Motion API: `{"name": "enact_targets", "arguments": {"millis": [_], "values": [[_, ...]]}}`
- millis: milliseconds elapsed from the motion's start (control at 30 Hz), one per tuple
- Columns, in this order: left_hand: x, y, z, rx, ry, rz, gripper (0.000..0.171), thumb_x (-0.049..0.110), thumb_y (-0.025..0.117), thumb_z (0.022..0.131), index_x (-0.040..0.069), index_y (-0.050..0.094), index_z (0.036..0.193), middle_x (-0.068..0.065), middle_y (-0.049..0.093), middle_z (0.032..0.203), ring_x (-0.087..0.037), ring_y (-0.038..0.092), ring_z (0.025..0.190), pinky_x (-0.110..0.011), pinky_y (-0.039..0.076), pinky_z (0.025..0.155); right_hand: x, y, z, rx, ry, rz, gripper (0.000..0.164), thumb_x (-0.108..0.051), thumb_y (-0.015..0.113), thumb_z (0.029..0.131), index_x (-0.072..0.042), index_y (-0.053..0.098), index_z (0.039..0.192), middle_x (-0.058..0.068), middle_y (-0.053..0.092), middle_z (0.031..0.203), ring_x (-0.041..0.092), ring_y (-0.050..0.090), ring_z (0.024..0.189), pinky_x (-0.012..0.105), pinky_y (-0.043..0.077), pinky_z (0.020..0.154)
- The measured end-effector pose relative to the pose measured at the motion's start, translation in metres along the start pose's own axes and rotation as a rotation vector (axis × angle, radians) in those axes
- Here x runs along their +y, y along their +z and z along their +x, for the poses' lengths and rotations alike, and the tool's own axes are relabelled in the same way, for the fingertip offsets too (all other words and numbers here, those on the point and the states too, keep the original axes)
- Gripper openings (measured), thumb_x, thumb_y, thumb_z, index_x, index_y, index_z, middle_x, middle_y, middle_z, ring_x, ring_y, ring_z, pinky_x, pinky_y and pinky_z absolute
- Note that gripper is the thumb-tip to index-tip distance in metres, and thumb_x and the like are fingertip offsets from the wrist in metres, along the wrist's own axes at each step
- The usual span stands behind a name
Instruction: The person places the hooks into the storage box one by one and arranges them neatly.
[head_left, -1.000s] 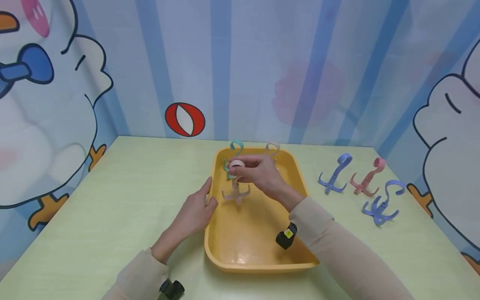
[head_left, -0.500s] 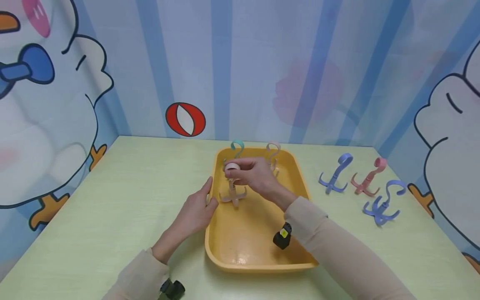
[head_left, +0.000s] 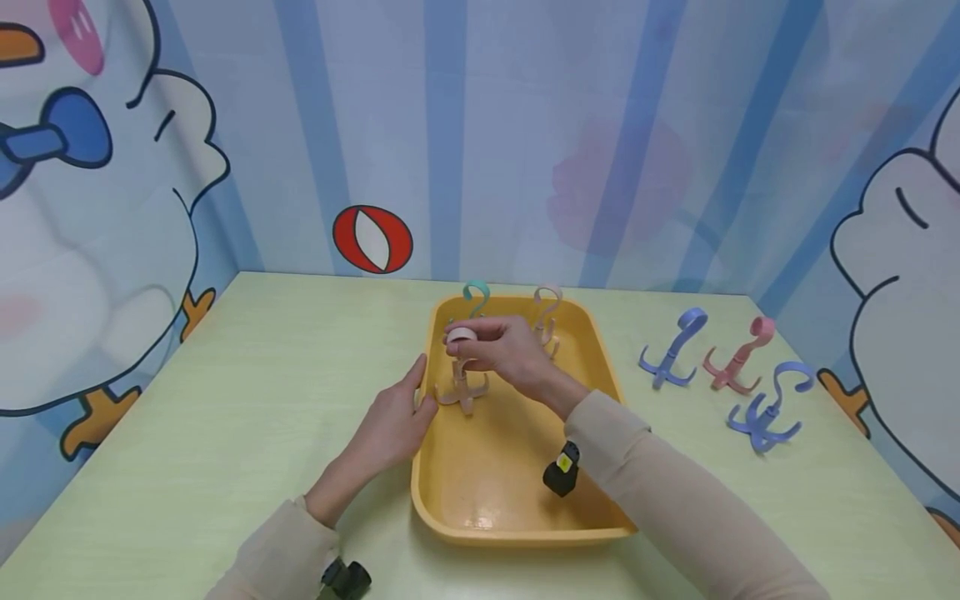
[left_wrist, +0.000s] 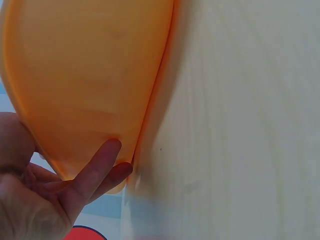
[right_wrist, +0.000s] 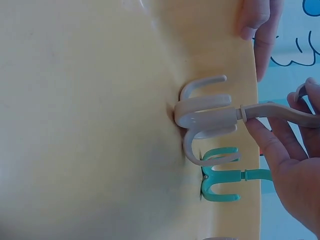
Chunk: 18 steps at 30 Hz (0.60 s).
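Note:
My right hand [head_left: 512,354] pinches the curled top of a pale pink multi-prong hook [head_left: 462,393], which hangs prongs down over the left part of a yellow tray [head_left: 517,533]. In the right wrist view, the prongs of this hook [right_wrist: 207,119] stand right at the tray floor, beside a teal hook [right_wrist: 222,176]. At the tray's left side, my left hand [head_left: 386,425] grips the wall, thumb over the rim and fingers along the outside. The left wrist view shows those fingers [left_wrist: 95,167] against the outer wall. A second pale pink hook [head_left: 546,298] stands at the tray's far right.
Right of the tray, a blue hook [head_left: 673,350], a darker pink hook [head_left: 738,358] and another blue hook [head_left: 761,417] stand on the pale green table [head_left: 300,350]. A printed curtain [head_left: 495,150] rises behind the table's far edge.
My right hand has shifted slightly left and toward me with the pale pink hook, bringing it close to the tray's left wall. My left hand has stayed on the tray.

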<state>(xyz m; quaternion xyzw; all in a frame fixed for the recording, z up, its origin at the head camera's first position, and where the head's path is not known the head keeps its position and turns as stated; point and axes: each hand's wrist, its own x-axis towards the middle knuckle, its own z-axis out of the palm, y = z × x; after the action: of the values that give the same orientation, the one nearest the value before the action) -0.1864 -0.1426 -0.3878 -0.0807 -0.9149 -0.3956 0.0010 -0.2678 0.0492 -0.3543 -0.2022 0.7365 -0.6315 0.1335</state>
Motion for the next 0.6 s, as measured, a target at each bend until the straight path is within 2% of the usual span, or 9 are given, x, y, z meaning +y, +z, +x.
{"name": "enact_targets", "arguments": {"millis": [167,267,433,600], "values": [[-0.0011,0.0005,0.0,0.005,0.007,0.003,0.069,0.013,0.048,0.104,-0.002,0.023,0.167,-0.023,0.067,0.122,-0.015,0.052,0.058,-0.03,0.045,0.058,0.001,-0.0016,0.002,-0.01,0.005,0.024,0.032,-0.008,0.075,0.096,0.003,0.075,0.127,0.018,0.076,0.126,0.016,0.075,0.106,0.042,0.062,0.094],[-0.001,0.0001,0.0,0.006,0.013,0.004,0.069,0.013,0.048,0.104,-0.002,0.023,0.167,-0.024,0.067,0.127,-0.014,0.053,0.058,-0.03,0.045,0.058,0.0011,-0.0026,0.0025,-0.017,0.011,0.05,0.032,-0.006,0.074,0.096,0.005,0.074,0.127,0.016,0.076,0.124,0.016,0.074,0.107,0.042,0.062,0.094],[-0.0003,-0.0011,0.0003,0.0,0.011,-0.002,0.07,0.013,0.048,0.104,-0.002,0.023,0.167,-0.025,0.059,0.148,-0.016,0.055,0.062,-0.03,0.046,0.06,0.001,-0.0031,0.003,-0.016,0.019,0.061,0.032,-0.005,0.075,0.096,0.005,0.074,0.126,0.015,0.076,0.124,0.017,0.074,0.108,0.042,0.062,0.093],[-0.0006,-0.0007,0.0002,0.003,0.012,0.003,0.07,0.013,0.048,0.103,-0.003,0.023,0.166,-0.025,0.06,0.146,-0.016,0.055,0.063,-0.03,0.046,0.06,0.002,-0.0025,0.0032,-0.014,0.026,0.054,0.031,-0.006,0.076,0.095,0.003,0.076,0.124,0.014,0.077,0.125,0.018,0.075,0.107,0.041,0.063,0.091]]}}
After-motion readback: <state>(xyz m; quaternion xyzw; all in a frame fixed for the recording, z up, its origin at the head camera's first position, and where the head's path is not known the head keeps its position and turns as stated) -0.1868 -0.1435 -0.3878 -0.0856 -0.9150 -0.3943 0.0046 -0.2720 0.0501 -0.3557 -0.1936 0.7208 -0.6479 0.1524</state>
